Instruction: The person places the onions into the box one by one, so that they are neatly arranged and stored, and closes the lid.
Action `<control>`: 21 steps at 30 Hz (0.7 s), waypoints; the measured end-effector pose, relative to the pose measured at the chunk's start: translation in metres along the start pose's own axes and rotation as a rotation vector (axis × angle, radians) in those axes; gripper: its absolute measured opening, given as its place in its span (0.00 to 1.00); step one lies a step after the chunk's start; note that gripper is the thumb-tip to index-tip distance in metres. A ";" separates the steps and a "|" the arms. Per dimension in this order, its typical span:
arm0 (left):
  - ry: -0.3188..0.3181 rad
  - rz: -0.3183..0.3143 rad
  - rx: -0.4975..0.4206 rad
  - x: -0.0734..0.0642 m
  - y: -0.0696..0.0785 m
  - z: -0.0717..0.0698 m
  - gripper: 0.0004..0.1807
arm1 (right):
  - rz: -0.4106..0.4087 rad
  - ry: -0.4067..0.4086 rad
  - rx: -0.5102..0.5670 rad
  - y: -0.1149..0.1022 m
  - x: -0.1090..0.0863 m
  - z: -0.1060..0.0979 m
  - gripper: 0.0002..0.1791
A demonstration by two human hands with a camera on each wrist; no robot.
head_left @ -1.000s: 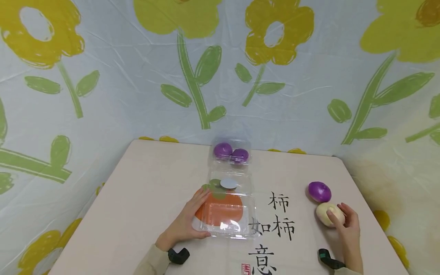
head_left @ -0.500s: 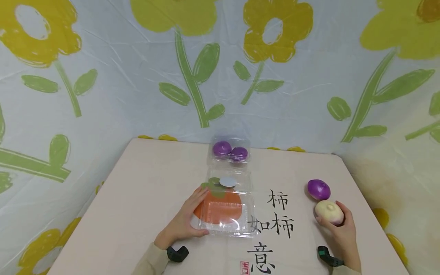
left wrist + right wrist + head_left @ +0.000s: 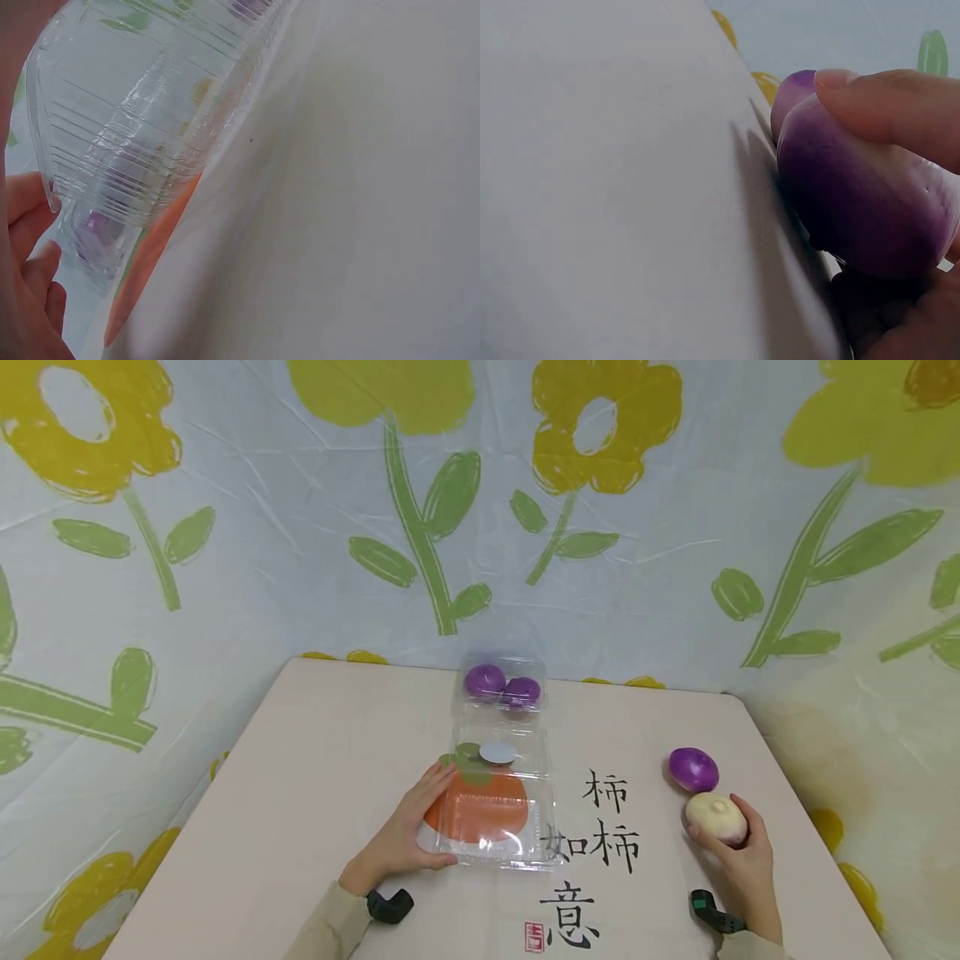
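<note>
My left hand (image 3: 405, 831) holds the left side of an open clear plastic clamshell box (image 3: 536, 818), thumb at the front corner and fingers along the edge. Its lid (image 3: 532, 747) lies folded back, with a white oval sticker (image 3: 498, 752) on it. At the right, my right hand (image 3: 746, 860) grips a purple-and-cream onion (image 3: 716, 817), cream side up, between thumb and fingers. In the right wrist view the thumb presses on the onion (image 3: 862, 202), whose purple side shows. Just behind it sits a second purple onion (image 3: 693, 769).
Another clear box (image 3: 540, 672) with two purple onions (image 3: 485, 681) stands at the table's back edge, behind the clamshell. The pale table (image 3: 315, 760) has a printed orange persimmon and black characters. Flower-patterned cloth (image 3: 300, 485) surrounds the table on the back and sides.
My right thumb has moved from on top of the cream onion to its near side, and the fingers have closed around it. My left hand stays on the clamshell box.
</note>
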State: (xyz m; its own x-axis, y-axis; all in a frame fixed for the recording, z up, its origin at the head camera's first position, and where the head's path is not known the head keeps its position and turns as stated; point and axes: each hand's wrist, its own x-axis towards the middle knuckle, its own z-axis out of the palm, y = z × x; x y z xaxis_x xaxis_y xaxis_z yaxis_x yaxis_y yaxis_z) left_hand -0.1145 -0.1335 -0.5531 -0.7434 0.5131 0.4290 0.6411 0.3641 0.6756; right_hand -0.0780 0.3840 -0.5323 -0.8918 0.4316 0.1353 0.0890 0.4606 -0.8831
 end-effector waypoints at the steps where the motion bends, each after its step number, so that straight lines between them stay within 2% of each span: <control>1: -0.002 -0.003 0.000 0.000 -0.001 0.000 0.60 | 0.008 -0.004 -0.011 0.000 0.000 0.000 0.46; 7: -0.001 0.002 -0.001 -0.002 -0.003 -0.001 0.60 | 0.090 -0.056 -0.059 -0.007 0.003 -0.006 0.47; 11: 0.005 -0.001 -0.004 -0.001 -0.001 -0.002 0.61 | 0.077 -0.100 -0.057 -0.013 0.006 -0.011 0.48; 21: -0.006 -0.025 -0.014 0.000 0.002 -0.001 0.61 | 0.097 -0.123 -0.009 -0.032 0.006 -0.019 0.47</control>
State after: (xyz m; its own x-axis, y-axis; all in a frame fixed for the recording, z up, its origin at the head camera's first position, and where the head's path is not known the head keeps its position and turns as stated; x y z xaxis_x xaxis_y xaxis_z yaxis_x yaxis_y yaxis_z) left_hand -0.1136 -0.1337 -0.5507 -0.7580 0.5083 0.4087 0.6197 0.3657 0.6945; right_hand -0.0777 0.3867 -0.4943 -0.9264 0.3766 -0.0071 0.1808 0.4282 -0.8854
